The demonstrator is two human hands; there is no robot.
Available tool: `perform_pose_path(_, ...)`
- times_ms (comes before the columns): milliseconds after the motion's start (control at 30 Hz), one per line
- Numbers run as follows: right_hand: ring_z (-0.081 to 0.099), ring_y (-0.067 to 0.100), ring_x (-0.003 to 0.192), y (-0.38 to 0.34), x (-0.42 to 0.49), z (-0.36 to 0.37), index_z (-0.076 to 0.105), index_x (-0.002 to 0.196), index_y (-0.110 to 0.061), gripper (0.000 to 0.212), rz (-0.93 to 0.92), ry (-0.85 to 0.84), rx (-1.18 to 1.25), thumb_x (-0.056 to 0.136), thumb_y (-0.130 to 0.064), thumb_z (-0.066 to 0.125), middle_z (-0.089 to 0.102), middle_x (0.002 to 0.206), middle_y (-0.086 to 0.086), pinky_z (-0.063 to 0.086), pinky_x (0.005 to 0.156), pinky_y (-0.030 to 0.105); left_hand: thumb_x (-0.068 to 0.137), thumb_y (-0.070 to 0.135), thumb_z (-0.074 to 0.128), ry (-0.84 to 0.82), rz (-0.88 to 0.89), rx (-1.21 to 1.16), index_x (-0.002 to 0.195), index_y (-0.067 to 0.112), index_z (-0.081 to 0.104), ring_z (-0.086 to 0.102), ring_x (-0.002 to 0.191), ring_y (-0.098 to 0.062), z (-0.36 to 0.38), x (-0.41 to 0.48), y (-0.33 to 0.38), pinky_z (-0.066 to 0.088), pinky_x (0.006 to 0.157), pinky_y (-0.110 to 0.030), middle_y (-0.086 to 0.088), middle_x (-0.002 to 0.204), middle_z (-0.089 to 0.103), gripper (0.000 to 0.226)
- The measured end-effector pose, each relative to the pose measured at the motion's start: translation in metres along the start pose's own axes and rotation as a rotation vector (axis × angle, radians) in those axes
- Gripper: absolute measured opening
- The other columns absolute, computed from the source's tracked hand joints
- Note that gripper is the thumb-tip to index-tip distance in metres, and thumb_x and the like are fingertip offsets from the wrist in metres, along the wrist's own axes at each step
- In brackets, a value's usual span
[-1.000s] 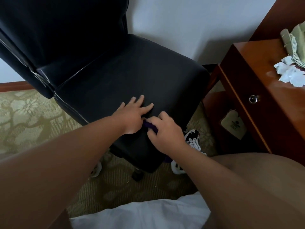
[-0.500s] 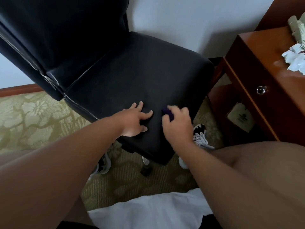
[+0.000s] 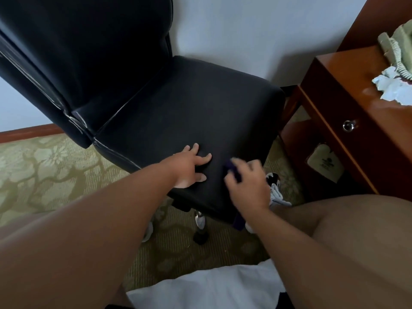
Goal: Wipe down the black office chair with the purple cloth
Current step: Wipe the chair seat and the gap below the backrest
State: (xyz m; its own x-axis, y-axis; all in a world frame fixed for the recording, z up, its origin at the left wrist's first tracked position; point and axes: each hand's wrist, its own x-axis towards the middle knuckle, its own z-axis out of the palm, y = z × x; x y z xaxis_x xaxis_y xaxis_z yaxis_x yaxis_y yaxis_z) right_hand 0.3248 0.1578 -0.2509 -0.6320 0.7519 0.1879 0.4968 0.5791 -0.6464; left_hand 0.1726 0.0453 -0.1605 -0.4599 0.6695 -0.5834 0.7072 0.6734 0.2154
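The black office chair stands against the white wall, its seat facing me and its backrest at the upper left. My left hand lies flat on the front part of the seat with fingers spread. Just to its right, my right hand grips the purple cloth and holds it against the seat's front right corner. Only a small dark purple fold shows above the fingers, and another bit of the cloth hangs below the wrist. The right hand is blurred.
A glossy wooden nightstand with a drawer knob stands close to the chair's right side, with crumpled white tissue on top. Patterned green carpet covers the floor. Sneakers and a chair caster show under the seat.
My right hand slid the cloth along the front edge toward the seat's right corner, away from my left hand. My left hand stayed pressed on the seat. The view shifted slightly.
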Motion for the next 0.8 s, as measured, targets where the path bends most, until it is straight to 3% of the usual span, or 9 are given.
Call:
perform_pose_path(100, 0.058, 0.024, 0.097, 0.030, 0.035, -0.007, 0.060, 0.128, -0.032, 0.033, 0.469, 0.060, 0.148, 0.097, -0.041, 0.051, 0.048, 0.115, 0.001, 0.049, 0.081, 0.038, 0.102, 0.042, 0.053, -0.010, -0.005, -0.008, 0.156, 0.048, 0.015, -0.009, 0.154, -0.017, -0.002, 0.001, 0.006, 0.017, 0.123, -0.046, 0.008, 0.167, -0.012, 0.067)
perform_pose_path(167, 0.059, 0.026, 0.095, 0.045, 0.046, -0.007, 0.061, 0.124, -0.026, 0.031, 0.731, 0.081, 0.337, 0.100, -0.037, 0.047, 0.056, 0.117, 0.005, 0.044, 0.082, 0.035, 0.102, 0.044, 0.052, -0.016, -0.017, 0.010, 0.156, 0.049, 0.013, -0.009, 0.154, -0.018, -0.003, 0.005, 0.010, 0.019, 0.122, -0.046, 0.007, 0.167, -0.013, 0.067)
perform_pose_path(267, 0.060, 0.028, 0.099, 0.042, 0.040, -0.003, 0.061, 0.114, -0.026, 0.026, 0.909, 0.076, 0.533, 0.100, -0.041, 0.045, 0.064, 0.107, 0.003, 0.045, 0.088, 0.039, 0.102, 0.049, 0.047, -0.025, -0.036, 0.060, 0.156, 0.050, 0.009, -0.009, 0.154, -0.018, -0.002, 0.012, 0.015, 0.027, 0.119, -0.047, 0.006, 0.167, -0.014, 0.066)
perform_pose_path(400, 0.058, 0.029, 0.107, 0.018, 0.019, -0.011, 0.058, 0.129, -0.028, 0.036, 0.760, 0.065, 0.407, 0.099, -0.046, 0.049, 0.059, 0.121, 0.007, 0.045, 0.094, 0.039, 0.103, 0.053, 0.041, 0.002, -0.051, 0.110, 0.155, 0.052, 0.005, -0.010, 0.154, -0.019, 0.003, 0.018, 0.020, 0.033, 0.115, -0.048, 0.005, 0.167, -0.015, 0.063)
perform_pose_path(533, 0.053, 0.022, 0.110, -0.024, -0.010, -0.015, 0.050, 0.141, -0.032, 0.048, 0.369, -0.041, 0.123, 0.097, -0.048, 0.055, 0.050, 0.124, 0.003, 0.044, 0.084, 0.033, 0.104, 0.050, 0.040, 0.019, -0.069, 0.124, 0.155, 0.050, 0.004, -0.009, 0.154, -0.022, 0.007, 0.022, 0.027, 0.030, 0.117, -0.050, 0.002, 0.167, -0.014, 0.063)
perform_pose_path(633, 0.046, 0.013, 0.102, -0.048, -0.029, -0.009, 0.045, 0.143, -0.037, 0.051, 0.061, -0.174, -0.085, 0.094, -0.049, 0.056, 0.046, 0.118, -0.005, 0.041, 0.070, 0.030, 0.103, 0.024, 0.042, -0.010, -0.066, 0.089, 0.156, 0.047, 0.003, -0.011, 0.154, -0.025, 0.005, 0.020, 0.032, 0.021, 0.121, -0.052, -0.001, 0.167, -0.016, 0.070)
perform_pose_path(800, 0.055, 0.020, 0.095, -0.029, -0.009, -0.006, 0.058, 0.132, -0.034, 0.043, -0.091, -0.086, -0.128, 0.091, -0.048, 0.061, 0.051, 0.108, -0.001, 0.045, 0.061, 0.030, 0.100, -0.002, 0.034, -0.064, -0.046, 0.045, 0.157, 0.046, 0.005, -0.012, 0.154, -0.024, -0.007, 0.022, 0.029, 0.016, 0.122, -0.052, 0.000, 0.167, -0.017, 0.080)
